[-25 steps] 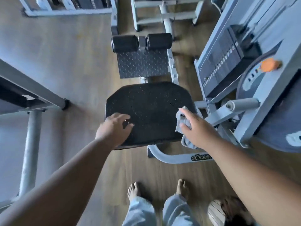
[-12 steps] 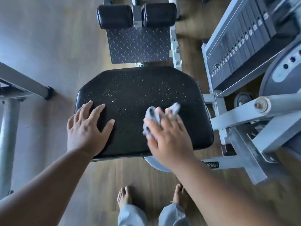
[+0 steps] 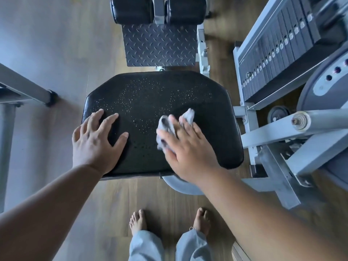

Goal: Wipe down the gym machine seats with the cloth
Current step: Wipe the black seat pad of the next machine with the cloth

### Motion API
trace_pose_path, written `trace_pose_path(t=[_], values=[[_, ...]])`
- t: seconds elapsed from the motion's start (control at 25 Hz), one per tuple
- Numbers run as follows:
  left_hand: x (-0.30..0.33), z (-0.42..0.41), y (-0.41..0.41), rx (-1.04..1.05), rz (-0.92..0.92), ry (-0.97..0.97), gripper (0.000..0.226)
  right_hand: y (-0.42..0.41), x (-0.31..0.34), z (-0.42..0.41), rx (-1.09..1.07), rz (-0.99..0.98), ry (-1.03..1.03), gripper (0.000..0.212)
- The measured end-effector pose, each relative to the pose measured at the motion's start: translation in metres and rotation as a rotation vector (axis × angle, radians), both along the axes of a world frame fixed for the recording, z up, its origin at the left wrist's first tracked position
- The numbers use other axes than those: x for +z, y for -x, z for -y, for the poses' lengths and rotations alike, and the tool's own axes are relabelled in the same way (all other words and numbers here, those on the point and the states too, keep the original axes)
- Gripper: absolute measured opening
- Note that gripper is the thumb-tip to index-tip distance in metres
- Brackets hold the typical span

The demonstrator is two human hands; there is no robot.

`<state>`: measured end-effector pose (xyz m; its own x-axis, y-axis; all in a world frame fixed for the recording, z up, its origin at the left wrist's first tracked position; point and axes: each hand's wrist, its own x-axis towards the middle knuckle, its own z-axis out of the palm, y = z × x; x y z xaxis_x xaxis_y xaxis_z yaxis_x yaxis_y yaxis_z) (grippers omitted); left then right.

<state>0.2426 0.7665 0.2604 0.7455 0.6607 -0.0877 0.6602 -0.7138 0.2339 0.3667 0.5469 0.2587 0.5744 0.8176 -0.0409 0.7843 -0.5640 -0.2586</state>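
On the seat point(image 3: 160, 102), the right hand point(image 3: 190, 147) presses the cloth point(image 3: 165, 127) flat-fingered; the left hand point(image 3: 96, 140) rests beside it, fingers spread wide.

Crumpled grey cloth point(image 3: 165, 127) on droplet-speckled black seat point(image 3: 160, 102)
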Motion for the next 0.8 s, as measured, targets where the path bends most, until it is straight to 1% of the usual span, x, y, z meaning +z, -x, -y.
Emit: trace_pose_path(t=[0.04, 0.08, 0.12, 0.2, 0.24, 0.28, 0.32, 0.36, 0.44, 0.48, 0.56, 0.6, 0.68, 0.76, 0.8], values=[[0.0, 0.0, 0.0, -0.004, 0.0, 0.002, 0.066, 0.001, 0.003, 0.022, 0.086, -0.001, 0.029, 0.041], [0.0, 0.001, 0.001, -0.006, 0.0, -0.002, 0.065, -0.009, 0.007, 0.042, 0.121, -0.009, 0.04, 0.041], [-0.001, 0.001, 0.001, -0.007, 0.0, -0.007, 0.064, -0.025, 0.008, 0.055, 0.081, -0.011, 0.049, 0.042], [-0.002, 0.001, 0.001, -0.003, 0.006, -0.009, 0.064, -0.064, 0.006, 0.055, -0.154, -0.042, 0.108, 0.043], [-0.001, 0.002, 0.001, -0.005, 0.009, -0.007, 0.064, -0.081, 0.0, 0.039, -0.284, -0.043, 0.11, 0.044], [-0.001, 0.001, 0.001, -0.008, 0.011, -0.006, 0.064, -0.087, -0.003, 0.014, -0.36, -0.055, 0.103, 0.045], [-0.001, 0.001, 0.001, -0.01, 0.009, -0.009, 0.064, -0.083, -0.003, -0.014, -0.365, -0.062, 0.098, 0.045], [-0.001, 0.001, 0.001, -0.011, 0.005, -0.014, 0.065, -0.07, -0.003, -0.036, -0.316, -0.056, 0.076, 0.045], [-0.001, 0.0, 0.002, -0.014, 0.001, -0.012, 0.064, -0.029, -0.003, -0.043, -0.091, -0.033, 0.021, 0.041], [-0.001, -0.001, 0.002, -0.016, 0.002, -0.005, 0.064, -0.013, -0.002, -0.025, 0.004, -0.024, 0.004, 0.039], [-0.002, -0.001, 0.002, -0.014, 0.005, -0.002, 0.064, -0.007, 0.006, 0.021, 0.054, -0.032, 0.008, 0.039], [-0.003, 0.0, 0.002, -0.012, 0.007, -0.003, 0.063, -0.02, 0.008, 0.039, 0.008, -0.026, 0.019, 0.039], [-0.003, 0.0, 0.002, -0.007, 0.012, -0.003, 0.063, -0.059, 0.008, 0.045, -0.202, -0.037, 0.082, 0.038], [-0.003, 0.0, 0.001, -0.007, 0.011, 0.0, 0.062, -0.085, -0.001, 0.01, -0.403, -0.041, 0.081, 0.04], [-0.003, 0.0, 0.001, -0.006, 0.01, -0.003, 0.062, -0.081, -0.003, -0.016, -0.412, -0.041, 0.082, 0.042]])
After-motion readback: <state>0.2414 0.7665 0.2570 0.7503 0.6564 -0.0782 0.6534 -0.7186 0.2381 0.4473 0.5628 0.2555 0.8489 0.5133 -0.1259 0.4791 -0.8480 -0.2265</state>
